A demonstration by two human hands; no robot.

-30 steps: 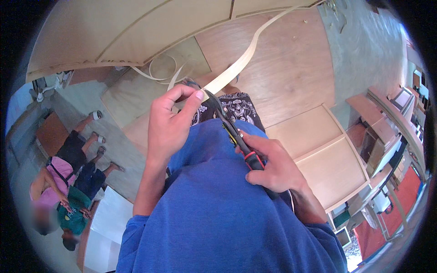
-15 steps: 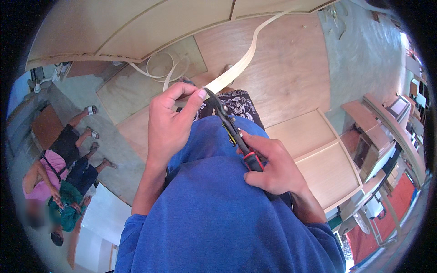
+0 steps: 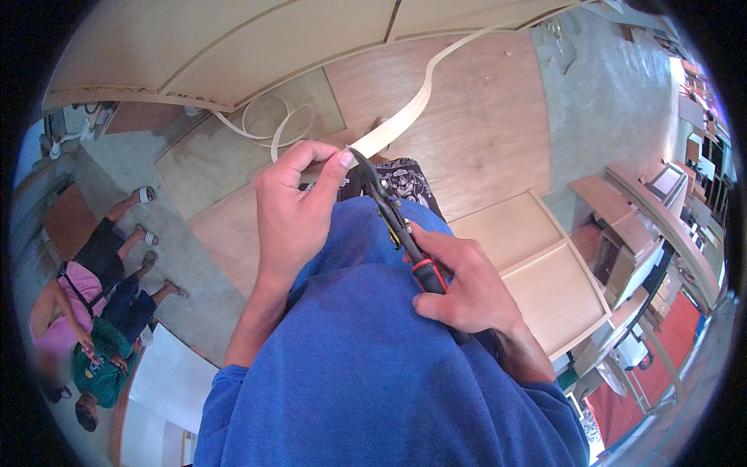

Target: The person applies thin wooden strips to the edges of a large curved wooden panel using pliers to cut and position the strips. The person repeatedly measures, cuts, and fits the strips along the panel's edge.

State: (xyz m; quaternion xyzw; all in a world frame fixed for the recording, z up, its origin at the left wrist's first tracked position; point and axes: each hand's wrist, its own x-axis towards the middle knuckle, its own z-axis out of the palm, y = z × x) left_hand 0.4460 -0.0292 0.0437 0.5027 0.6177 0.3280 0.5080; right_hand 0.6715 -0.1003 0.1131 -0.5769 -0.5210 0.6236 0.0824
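Observation:
My left hand [image 3: 294, 210] is closed, thumb and forefinger pinching a long, pale wood-coloured edging strip [image 3: 411, 113]. From the pinch the strip curves up to the edge of a large wooden panel [image 3: 311, 35]; more of it hangs in loops left of my fingers. My right hand [image 3: 471, 284] is wrapped around a pair of hand snips [image 3: 383, 201] with dark jaws and black-and-red handles. The tips of the snips meet the strip right beside my left thumb. How far the jaws are apart there cannot be made out.
Plywood sheets [image 3: 475, 101] lie on the floor ahead. A framed wooden panel [image 3: 556, 296] rests to my right, with stacked boards and furniture parts [image 3: 622, 222] beyond. Two people [image 3: 93, 311] are at the left, near a white-topped table [image 3: 167, 373].
Both hands keep nearly the same hold, with the snips still at the strip by my left thumb. The surroundings have shifted slightly left in the view.

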